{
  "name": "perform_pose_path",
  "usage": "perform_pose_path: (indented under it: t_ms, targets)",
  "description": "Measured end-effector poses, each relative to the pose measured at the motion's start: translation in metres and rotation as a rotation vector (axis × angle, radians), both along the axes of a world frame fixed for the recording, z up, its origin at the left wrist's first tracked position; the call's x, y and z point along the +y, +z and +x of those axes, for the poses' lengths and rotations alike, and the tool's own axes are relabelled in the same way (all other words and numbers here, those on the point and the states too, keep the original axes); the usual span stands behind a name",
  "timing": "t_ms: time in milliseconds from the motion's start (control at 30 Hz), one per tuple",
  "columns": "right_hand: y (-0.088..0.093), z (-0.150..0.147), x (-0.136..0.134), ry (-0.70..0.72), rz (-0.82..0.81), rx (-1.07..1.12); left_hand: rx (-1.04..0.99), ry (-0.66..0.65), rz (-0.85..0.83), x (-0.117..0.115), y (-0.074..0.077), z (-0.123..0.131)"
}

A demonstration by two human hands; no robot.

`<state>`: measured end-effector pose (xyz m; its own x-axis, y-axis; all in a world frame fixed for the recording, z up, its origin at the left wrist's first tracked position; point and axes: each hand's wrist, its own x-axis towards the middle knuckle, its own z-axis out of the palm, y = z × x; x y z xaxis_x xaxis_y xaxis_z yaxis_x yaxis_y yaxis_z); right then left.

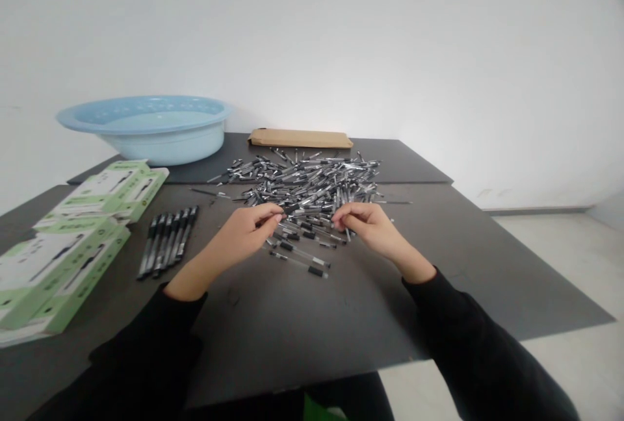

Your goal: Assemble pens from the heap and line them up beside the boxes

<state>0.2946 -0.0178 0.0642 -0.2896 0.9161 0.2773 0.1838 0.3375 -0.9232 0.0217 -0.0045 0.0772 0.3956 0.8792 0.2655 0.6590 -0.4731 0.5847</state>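
A big heap of black and clear pens [312, 184] lies in the middle of the dark table [302, 323]. My left hand [246, 231] and my right hand [368, 225] hover at the heap's near edge, fingers pinched. Between them they hold one pen [307, 211] by its two ends, level above the loose pens. A neat row of several black capped pens [168, 241] lies to the left of my left hand. Black sleeves cover both forearms.
Green and white boxes [63, 249] are stacked along the left edge. A light blue basin [146, 125] stands at the back left. A flat brown cardboard packet [299, 139] lies behind the heap. The table's right edge drops to a pale floor [560, 258].
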Motion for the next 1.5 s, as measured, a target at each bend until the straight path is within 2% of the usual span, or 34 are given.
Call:
perform_pose_path:
  t_ms: [100,267,367,533,700,1033,1367,1500]
  targets:
    - [-0.011,0.001,0.007,-0.018,-0.054,-0.043,0.005,-0.002,0.007,-0.003,0.003,-0.001]
    - [-0.016,-0.007,0.007,-0.008,-0.048,-0.161,0.016,-0.018,0.05,-0.005,0.007,-0.003]
    - [-0.021,-0.021,0.0,0.015,0.021,-0.266,0.04,0.0,0.078,-0.005,0.009,-0.006]
    - [-0.029,-0.044,-0.013,0.07,0.225,-0.471,0.027,0.035,0.111,-0.006,0.012,-0.011]
    - [-0.032,-0.049,-0.018,0.078,0.238,-0.688,0.065,0.038,0.129,-0.007,0.012,-0.01]
    - [-0.041,-0.041,-0.011,0.032,0.285,-0.744,0.278,0.059,0.193,-0.003,0.001,-0.011]
    - [-0.046,-0.04,-0.012,0.03,0.347,-0.777,0.293,0.076,0.212,-0.003,0.003,-0.013]
    - [-0.039,-0.033,-0.011,-0.005,0.363,-0.752,0.301,0.085,0.203,-0.003,0.004,-0.013]
